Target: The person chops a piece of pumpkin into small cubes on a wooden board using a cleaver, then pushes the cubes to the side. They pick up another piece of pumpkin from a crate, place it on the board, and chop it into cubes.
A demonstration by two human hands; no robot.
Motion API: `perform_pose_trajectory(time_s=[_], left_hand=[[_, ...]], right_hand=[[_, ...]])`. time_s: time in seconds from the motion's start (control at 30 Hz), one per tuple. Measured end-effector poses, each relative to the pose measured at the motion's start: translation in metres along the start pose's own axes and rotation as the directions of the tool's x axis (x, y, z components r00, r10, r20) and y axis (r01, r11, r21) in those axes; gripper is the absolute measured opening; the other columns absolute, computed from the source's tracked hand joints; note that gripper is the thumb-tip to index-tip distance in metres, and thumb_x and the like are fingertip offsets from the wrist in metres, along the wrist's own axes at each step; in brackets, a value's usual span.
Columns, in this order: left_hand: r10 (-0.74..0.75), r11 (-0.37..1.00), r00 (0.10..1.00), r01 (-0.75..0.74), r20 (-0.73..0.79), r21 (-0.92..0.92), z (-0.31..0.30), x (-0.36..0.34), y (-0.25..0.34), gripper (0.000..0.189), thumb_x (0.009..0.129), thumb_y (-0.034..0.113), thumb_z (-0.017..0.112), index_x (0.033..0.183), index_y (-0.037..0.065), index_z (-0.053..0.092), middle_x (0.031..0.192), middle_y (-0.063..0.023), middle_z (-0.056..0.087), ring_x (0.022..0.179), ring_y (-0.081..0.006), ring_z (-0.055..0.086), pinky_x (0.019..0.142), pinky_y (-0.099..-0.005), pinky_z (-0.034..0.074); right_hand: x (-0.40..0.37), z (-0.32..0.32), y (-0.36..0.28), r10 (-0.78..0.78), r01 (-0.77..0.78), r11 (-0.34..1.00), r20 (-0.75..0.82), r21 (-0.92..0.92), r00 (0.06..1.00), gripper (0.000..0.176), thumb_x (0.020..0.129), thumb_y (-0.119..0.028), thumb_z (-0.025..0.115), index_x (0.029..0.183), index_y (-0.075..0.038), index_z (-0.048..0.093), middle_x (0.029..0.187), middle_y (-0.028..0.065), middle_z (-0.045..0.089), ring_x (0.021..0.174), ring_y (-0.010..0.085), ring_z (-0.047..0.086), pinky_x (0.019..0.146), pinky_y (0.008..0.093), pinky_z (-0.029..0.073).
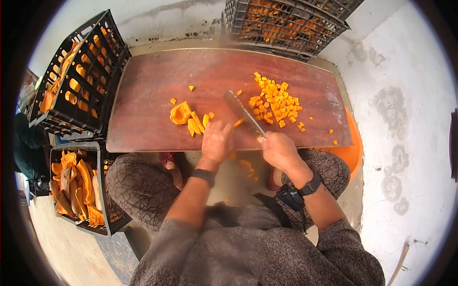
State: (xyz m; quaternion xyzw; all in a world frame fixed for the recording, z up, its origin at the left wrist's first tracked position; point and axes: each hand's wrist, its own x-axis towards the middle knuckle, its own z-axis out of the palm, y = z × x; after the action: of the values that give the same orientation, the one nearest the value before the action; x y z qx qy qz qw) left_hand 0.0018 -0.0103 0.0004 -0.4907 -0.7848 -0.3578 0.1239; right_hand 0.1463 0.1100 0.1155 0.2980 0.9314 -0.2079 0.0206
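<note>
My right hand [282, 151] is wrapped round the handle of a knife [244, 113], its blade slanting up and left over the reddish-brown tabletop [152, 71]. To the left of the blade my left hand [217, 140] has its fingers curled down near the table's front edge. An orange pumpkin strip [238, 123] sticks out from the fingers toward the blade; the rest of it is hidden. Beside that hand lie a hollow pumpkin chunk [180, 113] and several cut pumpkin slices [194, 126]. A heap of pumpkin cubes [276, 101] spreads to the right of the knife.
Black crates [78, 78] of pumpkin pieces stand at the left, with another crate [75, 217] of pumpkin strips lower down. More stacked crates [286, 26] are behind the table. An orange tub [353, 143] shows past the right edge, near the white wall [405, 119].
</note>
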Motion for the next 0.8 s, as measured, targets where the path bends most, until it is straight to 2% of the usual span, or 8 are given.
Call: perform_pose_trajectory(time_s=[0.13,0.2,0.3,0.4,0.53,0.63,0.7,0.8], left_hand=[[-0.001,1.000,1.000,0.001,0.016,-0.005,0.000,-0.001,-0.001,0.012,0.079,0.006,0.068,0.090,0.007,0.064,0.083,-0.0106,0.054,0.082,-0.0307,0.055,0.078,-0.0408,0.043],[0.002,1.000,1.000,-0.002,0.003,-0.025,0.001,0.000,0.000,0.014,0.077,0.005,0.068,0.090,0.008,0.064,0.087,-0.0094,0.058,0.085,-0.0301,0.057,0.080,-0.0399,0.044],[0.003,1.000,1.000,-0.003,0.001,-0.016,0.001,0.000,-0.001,0.014,0.076,0.003,0.068,0.089,0.008,0.064,0.090,-0.0083,0.061,0.086,-0.0298,0.058,0.081,-0.0395,0.045],[0.009,1.000,1.000,-0.009,-0.012,-0.011,0.001,0.000,0.000,0.014,0.076,0.003,0.068,0.088,0.007,0.064,0.088,-0.0083,0.061,0.085,-0.0300,0.058,0.080,-0.0401,0.046],[0.013,0.999,0.999,-0.015,-0.047,-0.048,-0.002,0.002,0.002,0.014,0.077,0.002,0.068,0.089,0.007,0.065,0.087,-0.0087,0.061,0.084,-0.0301,0.058,0.079,-0.0401,0.046],[0.022,0.999,0.998,-0.025,-0.062,-0.039,-0.002,0.002,0.002,0.014,0.078,0.002,0.068,0.091,0.007,0.066,0.087,-0.0089,0.061,0.084,-0.0302,0.058,0.078,-0.0401,0.046],[-0.009,1.000,1.000,0.009,-0.022,-0.011,-0.003,0.002,0.003,0.014,0.078,0.002,0.067,0.091,0.007,0.066,0.086,-0.0087,0.061,0.083,-0.0299,0.058,0.079,-0.0400,0.046],[0.019,0.999,0.999,-0.021,-0.034,-0.047,-0.002,0.003,0.003,0.014,0.078,0.002,0.068,0.090,0.008,0.065,0.087,-0.0087,0.061,0.084,-0.0294,0.059,0.079,-0.0403,0.046]], right_hand=[[0.008,0.007,-0.004,0.002,0.000,0.999,0.045,-0.037,0.999,0.023,0.092,-0.020,0.058,0.084,-0.001,0.069,0.084,0.0225,0.067,0.083,0.0416,0.065,0.074,0.0505,0.051],[0.012,0.016,-0.002,-0.100,0.097,0.994,-0.067,-0.050,0.993,0.020,0.090,-0.019,0.059,0.084,-0.003,0.069,0.084,0.0202,0.068,0.083,0.0398,0.065,0.074,0.0486,0.052],[0.017,0.011,-0.013,-0.041,0.038,0.998,-0.048,-0.056,0.998,0.019,0.089,-0.019,0.060,0.082,-0.004,0.069,0.083,0.0190,0.068,0.082,0.0391,0.066,0.073,0.0479,0.052],[0.017,0.025,-0.010,-0.107,0.099,0.992,-0.099,-0.083,0.989,0.019,0.089,-0.020,0.061,0.080,-0.004,0.068,0.081,0.0187,0.068,0.081,0.0389,0.066,0.072,0.0474,0.052],[0.013,0.032,-0.005,-0.112,0.101,0.991,-0.133,-0.082,0.985,0.022,0.090,-0.021,0.060,0.079,-0.004,0.067,0.080,0.0191,0.068,0.079,0.0392,0.066,0.071,0.0479,0.052],[0.009,0.025,0.000,-0.071,0.073,0.997,-0.164,0.006,0.984,0.024,0.091,-0.022,0.059,0.079,-0.003,0.067,0.080,0.0204,0.067,0.078,0.0409,0.065,0.070,0.0497,0.051],[0.003,0.017,-0.001,0.008,-0.002,0.997,-0.084,0.075,0.996,0.032,0.094,-0.027,0.056,0.087,0.003,0.065,0.081,0.0282,0.065,0.083,0.0470,0.063,0.075,0.0529,0.049],[-0.007,0.006,-0.005,0.008,0.002,0.995,-0.107,0.097,0.994,0.034,0.094,-0.028,0.056,0.086,0.004,0.065,0.080,0.0287,0.065,0.082,0.0479,0.063,0.074,0.0541,0.048]])
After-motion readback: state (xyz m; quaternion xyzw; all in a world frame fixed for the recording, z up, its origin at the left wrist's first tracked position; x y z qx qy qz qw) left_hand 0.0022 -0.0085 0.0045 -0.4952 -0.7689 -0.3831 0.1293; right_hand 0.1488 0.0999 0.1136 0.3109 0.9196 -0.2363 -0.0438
